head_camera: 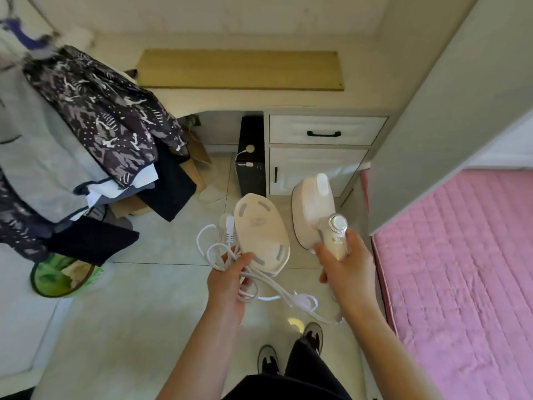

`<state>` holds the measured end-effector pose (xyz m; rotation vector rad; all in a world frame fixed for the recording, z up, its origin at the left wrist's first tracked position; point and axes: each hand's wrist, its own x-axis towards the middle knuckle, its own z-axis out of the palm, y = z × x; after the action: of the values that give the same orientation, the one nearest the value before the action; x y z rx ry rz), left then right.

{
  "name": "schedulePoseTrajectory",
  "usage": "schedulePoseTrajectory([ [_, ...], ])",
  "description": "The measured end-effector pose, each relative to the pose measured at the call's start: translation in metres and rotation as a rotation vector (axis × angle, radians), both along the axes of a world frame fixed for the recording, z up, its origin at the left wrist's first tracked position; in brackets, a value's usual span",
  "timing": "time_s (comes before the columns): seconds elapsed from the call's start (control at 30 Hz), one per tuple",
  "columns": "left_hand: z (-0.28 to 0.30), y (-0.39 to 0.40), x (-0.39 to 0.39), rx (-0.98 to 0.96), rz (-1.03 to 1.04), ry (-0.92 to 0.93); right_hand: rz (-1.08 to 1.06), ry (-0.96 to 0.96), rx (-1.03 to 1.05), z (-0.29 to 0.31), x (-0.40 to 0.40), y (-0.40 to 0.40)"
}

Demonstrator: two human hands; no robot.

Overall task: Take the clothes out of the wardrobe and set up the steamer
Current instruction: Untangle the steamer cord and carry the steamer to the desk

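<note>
Steamer and base in hand, cord loose

Head view: right hand (343, 265) grips the steamer (313, 210) by its stiff handle; it looks light. Left hand (227, 280) pinches the rigid base (261, 233) and the floppy cord (277, 290), which may snag. Clothes (95, 116) hang left; drawer unit (320, 153) ahead, bed (461, 269) right

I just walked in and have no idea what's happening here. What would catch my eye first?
Mid-frame, the right hand grips a cream steamer by its handle, while the left hand holds a plate-like base and a bundle of white cord. At left hangs a heap of dark patterned clothes; a pink bed cover fills the right.
</note>
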<state>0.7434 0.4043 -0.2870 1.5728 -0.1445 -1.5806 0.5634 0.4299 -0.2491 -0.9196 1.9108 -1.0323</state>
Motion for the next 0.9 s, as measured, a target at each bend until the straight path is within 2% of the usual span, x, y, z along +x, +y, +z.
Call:
schedulePoseTrajectory([
  [0.23, 0.011, -0.073, 0.0, -0.044, 0.054, -0.034, 0.051, -0.017, -0.02, 0.007, -0.002, -0.083],
  [0.6, 0.031, -0.226, -0.05, -0.099, 0.155, -0.052, 0.157, -0.006, -0.035, 0.032, -0.051, -0.254],
  [0.9, 0.04, -0.317, -0.066, -0.129, 0.163, -0.089, 0.135, -0.103, -0.056, 0.039, -0.07, -0.35],
])
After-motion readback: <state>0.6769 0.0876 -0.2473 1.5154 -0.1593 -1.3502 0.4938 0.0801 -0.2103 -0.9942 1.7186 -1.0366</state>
